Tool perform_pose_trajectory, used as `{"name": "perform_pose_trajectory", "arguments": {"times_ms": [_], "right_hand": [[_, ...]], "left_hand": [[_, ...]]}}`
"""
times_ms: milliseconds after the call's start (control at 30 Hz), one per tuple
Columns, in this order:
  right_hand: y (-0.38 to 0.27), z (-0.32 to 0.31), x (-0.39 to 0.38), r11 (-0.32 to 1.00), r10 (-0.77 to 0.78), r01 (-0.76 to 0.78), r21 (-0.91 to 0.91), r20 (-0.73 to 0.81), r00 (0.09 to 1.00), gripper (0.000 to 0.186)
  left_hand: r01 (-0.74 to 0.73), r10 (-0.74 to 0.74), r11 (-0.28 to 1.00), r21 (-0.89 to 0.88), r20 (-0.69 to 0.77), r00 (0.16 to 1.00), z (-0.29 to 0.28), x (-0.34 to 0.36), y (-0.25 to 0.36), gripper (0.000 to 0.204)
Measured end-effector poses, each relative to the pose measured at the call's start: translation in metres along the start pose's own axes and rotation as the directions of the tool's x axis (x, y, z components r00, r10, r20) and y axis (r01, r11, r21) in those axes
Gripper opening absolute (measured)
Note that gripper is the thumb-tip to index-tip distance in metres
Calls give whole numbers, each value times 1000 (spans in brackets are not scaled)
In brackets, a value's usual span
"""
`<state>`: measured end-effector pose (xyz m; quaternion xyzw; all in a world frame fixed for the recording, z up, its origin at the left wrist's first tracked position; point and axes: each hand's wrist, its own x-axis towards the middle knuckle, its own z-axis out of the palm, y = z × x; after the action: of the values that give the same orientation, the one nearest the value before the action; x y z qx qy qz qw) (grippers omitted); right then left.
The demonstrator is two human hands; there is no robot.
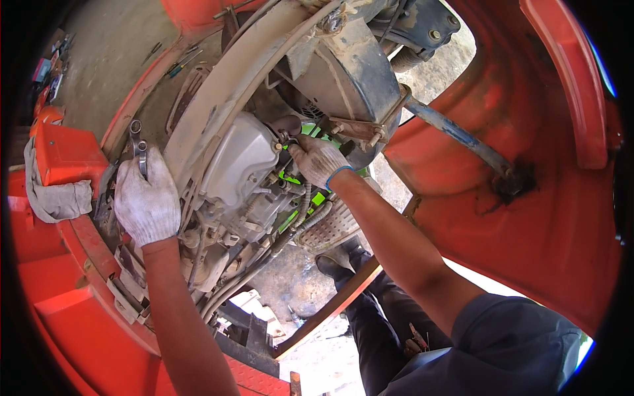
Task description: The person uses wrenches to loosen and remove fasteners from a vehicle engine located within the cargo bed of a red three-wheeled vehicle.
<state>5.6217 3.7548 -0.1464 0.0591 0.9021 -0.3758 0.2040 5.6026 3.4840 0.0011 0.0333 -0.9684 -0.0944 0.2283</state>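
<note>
the bent fingers of the left hand (148,198), in a white knitted work glove, are curled round a pair of shiny silver metal wrenches (142,162), whose round ring ends stick up past the fingertips. the fingers of the right hand (321,160), in a soiled white knitted glove with a blue-edged cuff, reach in among the engine parts by a dull brown curved metal pipe (285,124); their tips are partly hidden, so i cannot tell whether they grip anything there. just left of these right fingers sits a smooth silver-grey metal engine cover (239,158), between the two hands. below the same fingers run a grey ribbed hose (305,206) and some bright green parts (290,177). above them rises a big dusty dark metal housing (350,79), and to their right a worn blue-grey metal rod (456,125) slants toward a broad curved red panel (489,218). to the right of the left fingers, a long dusty tan curved metal band (218,99) sweeps upward; to their left, a crumpled grey cloth (63,198) drapes over a boxy red part (66,155). farther above the left fingers, thin-shafted hand tools (181,64) lie on the dusty grey floor (109,59).
</note>
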Motion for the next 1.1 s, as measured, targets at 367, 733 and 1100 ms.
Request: {"name": "perform_pose_trajectory", "arguments": {"times_ms": [367,733,1100], "right_hand": [[18,58,26,986,-106,143,87,-333,937,27],[-18,0,19,484,361,-424,765,267,893,54],[-5,-6,30,359,214,-474,804,423,880,36]], "left_hand": [[28,-28,1000,0,14,999,0,0,0,35],[58,-59,998,18,48,997,-2,0,2,36],[47,-48,999,18,45,998,-1,1,0,37]]}}
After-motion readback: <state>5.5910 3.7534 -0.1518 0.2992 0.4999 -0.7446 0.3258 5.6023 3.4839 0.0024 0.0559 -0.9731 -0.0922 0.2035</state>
